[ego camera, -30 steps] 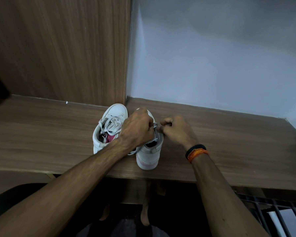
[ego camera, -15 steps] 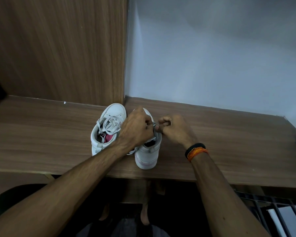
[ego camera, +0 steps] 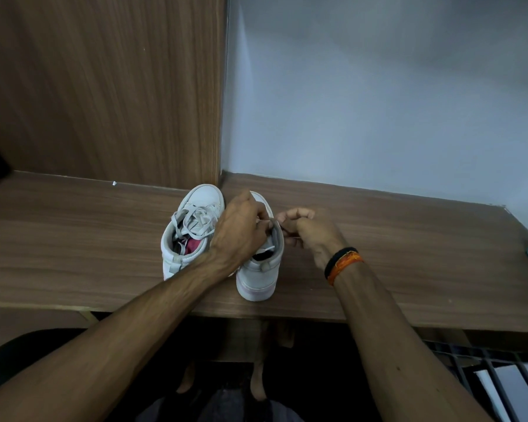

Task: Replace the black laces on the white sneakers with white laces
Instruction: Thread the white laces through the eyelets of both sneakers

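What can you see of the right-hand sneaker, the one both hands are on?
The right sneaker is white with a faintly pink sole edge. It stands upright on the wooden desk, heel toward the camera, beside the left sneaker. The left hand covers its top; the right hand pinches a white lace at its collar.

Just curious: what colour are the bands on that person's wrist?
Black and orange wristbands on the right wrist, clearest in the head view.

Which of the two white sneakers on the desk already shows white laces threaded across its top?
The left sneaker: pale laces cross its open top. The right sneaker is covered by the left hand, so its lacing is hidden.
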